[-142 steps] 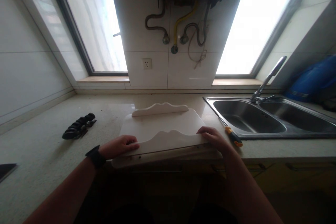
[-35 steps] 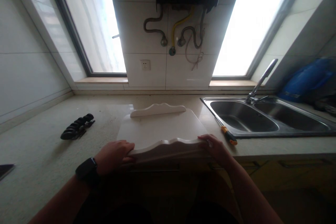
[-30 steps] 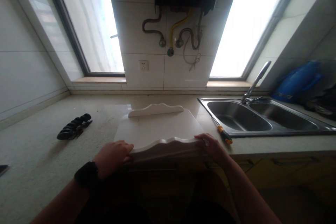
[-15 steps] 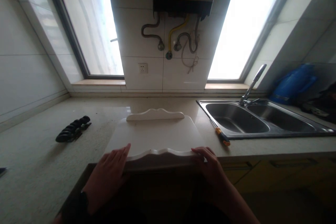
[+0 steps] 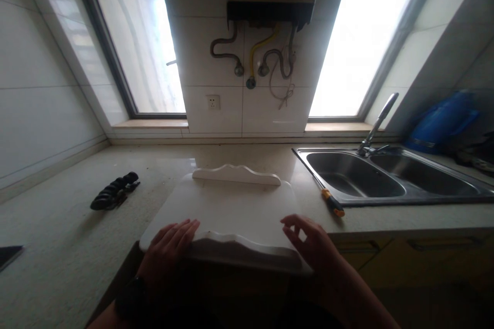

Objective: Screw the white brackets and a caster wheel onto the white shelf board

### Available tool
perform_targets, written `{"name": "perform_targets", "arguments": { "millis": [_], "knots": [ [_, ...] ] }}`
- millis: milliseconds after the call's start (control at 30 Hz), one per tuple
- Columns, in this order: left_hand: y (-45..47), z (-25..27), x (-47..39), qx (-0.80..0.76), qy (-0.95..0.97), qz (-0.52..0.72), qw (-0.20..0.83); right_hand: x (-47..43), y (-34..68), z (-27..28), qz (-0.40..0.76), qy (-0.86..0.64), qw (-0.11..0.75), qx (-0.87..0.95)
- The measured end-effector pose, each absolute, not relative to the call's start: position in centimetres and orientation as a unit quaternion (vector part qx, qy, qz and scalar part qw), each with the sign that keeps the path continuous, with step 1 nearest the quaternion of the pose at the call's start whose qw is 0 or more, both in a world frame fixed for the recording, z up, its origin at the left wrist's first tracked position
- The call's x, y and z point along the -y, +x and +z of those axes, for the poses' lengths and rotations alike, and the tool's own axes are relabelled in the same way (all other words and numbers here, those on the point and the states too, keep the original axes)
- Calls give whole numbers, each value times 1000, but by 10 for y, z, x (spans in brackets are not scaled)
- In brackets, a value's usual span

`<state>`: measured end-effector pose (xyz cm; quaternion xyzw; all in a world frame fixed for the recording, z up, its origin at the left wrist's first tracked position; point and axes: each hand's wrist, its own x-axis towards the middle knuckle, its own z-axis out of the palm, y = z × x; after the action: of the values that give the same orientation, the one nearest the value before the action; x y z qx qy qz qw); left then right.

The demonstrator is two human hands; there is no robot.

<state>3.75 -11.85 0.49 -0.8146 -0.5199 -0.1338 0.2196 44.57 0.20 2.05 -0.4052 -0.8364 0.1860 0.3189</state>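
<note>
A white board (image 5: 231,204) with a wavy raised strip (image 5: 235,174) at the back and another wavy strip (image 5: 247,247) at the front lies on the countertop. Its front part juts past the counter's near edge. My left hand (image 5: 172,244) rests on the front left part of the board, fingers stretched out, thumb hidden. Near the front right corner hovers my right hand (image 5: 306,239), fingers bent and apart, holding nothing. Whether it touches the board's edge I cannot tell.
A screwdriver (image 5: 332,203) with an orange and black handle leans against the rim of the double sink (image 5: 347,196). Left on the counter (image 5: 77,247) lies a black ribbed object (image 5: 113,193). A blue item (image 5: 442,121) stands beyond the faucet (image 5: 376,126).
The board has come nearer to me and turned slightly, its right front corner now further out. My right hand has let go of the front strip; the left has shifted onto the board's top.
</note>
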Motion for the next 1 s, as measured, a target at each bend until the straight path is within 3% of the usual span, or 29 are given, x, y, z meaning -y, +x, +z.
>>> {"name": "perform_targets", "arguments": {
  "millis": [67,200,367,533,733,1000],
  "knots": [
    [37,7,118,512,-820,-136,216,-37,446,29,149,-403,355,830],
    [35,11,118,496,-828,-138,222,-107,437,35,82,-401,340,847],
    [28,30,118,494,-827,-131,236,-148,417,28,119,-355,266,888],
    [17,65,121,471,-832,-142,256,-145,411,29,170,-339,258,889],
    [5,99,125,441,-829,-194,283,-145,431,38,292,-325,206,876],
    [-7,153,108,397,-844,-151,329,-108,465,64,510,-326,158,780]
  ]
}}
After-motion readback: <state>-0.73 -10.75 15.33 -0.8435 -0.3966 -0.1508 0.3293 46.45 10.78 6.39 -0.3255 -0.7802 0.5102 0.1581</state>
